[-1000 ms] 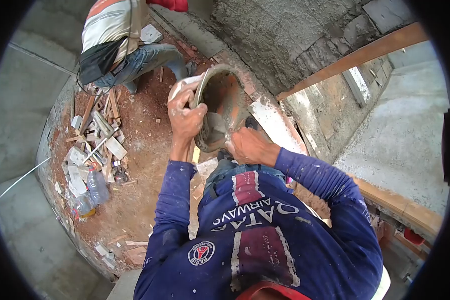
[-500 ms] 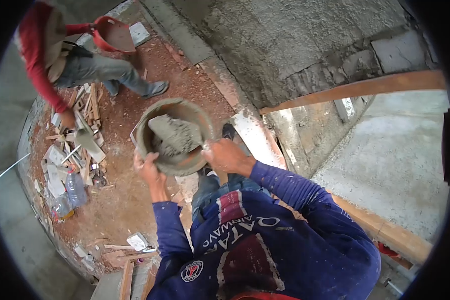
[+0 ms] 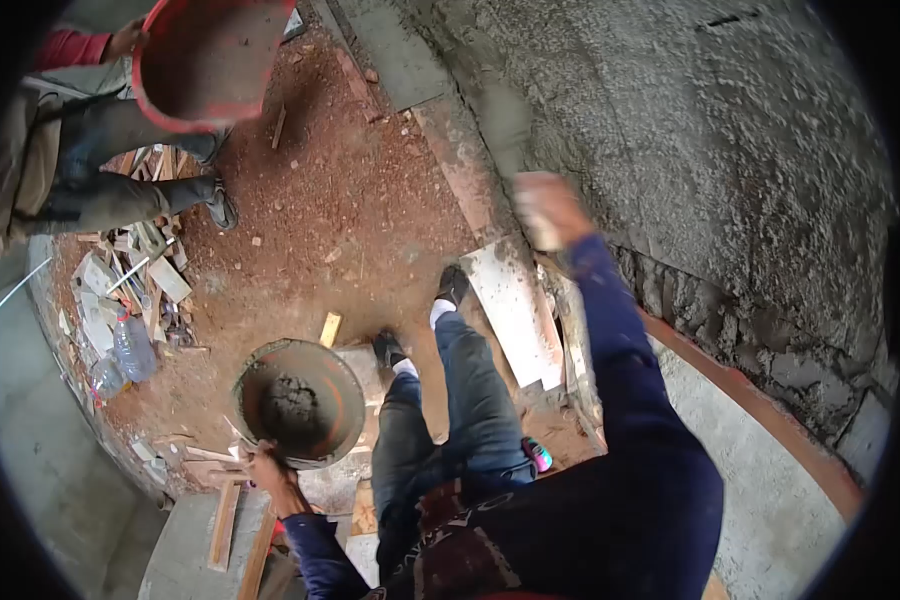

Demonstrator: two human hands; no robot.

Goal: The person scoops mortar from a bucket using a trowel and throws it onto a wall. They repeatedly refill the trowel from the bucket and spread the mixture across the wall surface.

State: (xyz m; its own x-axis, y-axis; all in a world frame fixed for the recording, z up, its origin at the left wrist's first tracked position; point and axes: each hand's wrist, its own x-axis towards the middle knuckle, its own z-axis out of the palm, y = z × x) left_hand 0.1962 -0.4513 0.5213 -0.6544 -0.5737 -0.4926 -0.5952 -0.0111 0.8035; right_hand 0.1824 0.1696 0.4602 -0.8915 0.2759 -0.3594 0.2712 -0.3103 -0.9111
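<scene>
My left hand (image 3: 275, 478) is closed on the near rim of a round mortar pan (image 3: 345, 385), held low at my left side. A small heap of wet grey mortar (image 3: 292, 402) lies in its bottom. My right hand (image 3: 553, 208), smeared by motion, is stretched forward and closed around the handle of a trowel. The blurred grey trowel blade (image 3: 505, 125) overlaps the foot of the rough, mortar-coated wall (image 3: 690, 130).
At the upper left stands a co-worker (image 3: 120, 130) with a red tub (image 3: 208, 70). Scrap wood (image 3: 135, 265) and a plastic bottle (image 3: 133, 345) lie on the left. A white board (image 3: 510, 310) is beside my feet on the reddish dirt floor (image 3: 320, 200).
My right hand has swung the trowel out of the pan and up to the wall. The left hand has lowered the pan to the left. The co-worker's red tub is nearer.
</scene>
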